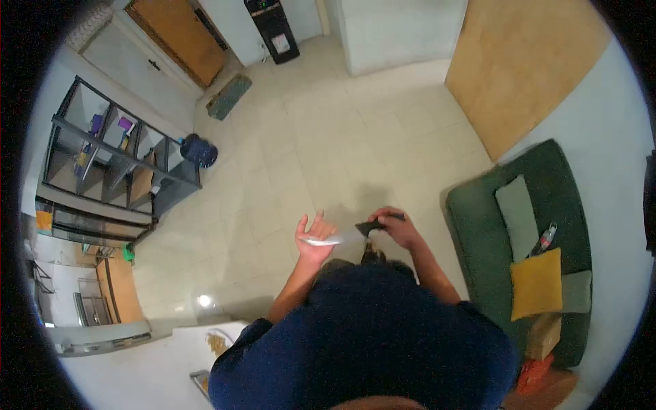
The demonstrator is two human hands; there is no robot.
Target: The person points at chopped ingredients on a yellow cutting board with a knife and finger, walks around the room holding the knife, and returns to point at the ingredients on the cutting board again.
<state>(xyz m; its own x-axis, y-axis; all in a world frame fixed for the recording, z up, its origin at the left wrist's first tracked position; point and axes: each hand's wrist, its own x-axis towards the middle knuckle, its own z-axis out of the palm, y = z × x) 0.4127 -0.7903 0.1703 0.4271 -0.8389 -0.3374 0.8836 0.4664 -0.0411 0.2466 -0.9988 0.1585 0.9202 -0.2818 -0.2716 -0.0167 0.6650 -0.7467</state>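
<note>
The person wears a dark blue shirt (362,328) and holds both hands out in front, over the floor. The left hand (316,236) is turned palm up, with its fingers apart and not curled around anything. A shiny white thing (322,241) lies across that palm and points toward the other hand; it is too blurry to tell what it is. The right hand (396,227) has its fingers bent and clamped on a small black thing (370,227). The two hands are apart. Near the left elbow is a white table (137,369) with a yellow heap (217,343) on it. Off to the right is a green sofa (471,205) with a yellow cushion (536,285). Farther off, on the left, a dark blue tub (199,150) is beside a dark shelf (176,198). Farthest away are a green mat (229,97), a brown door (179,37) and a tall black machine (275,31).
</note>
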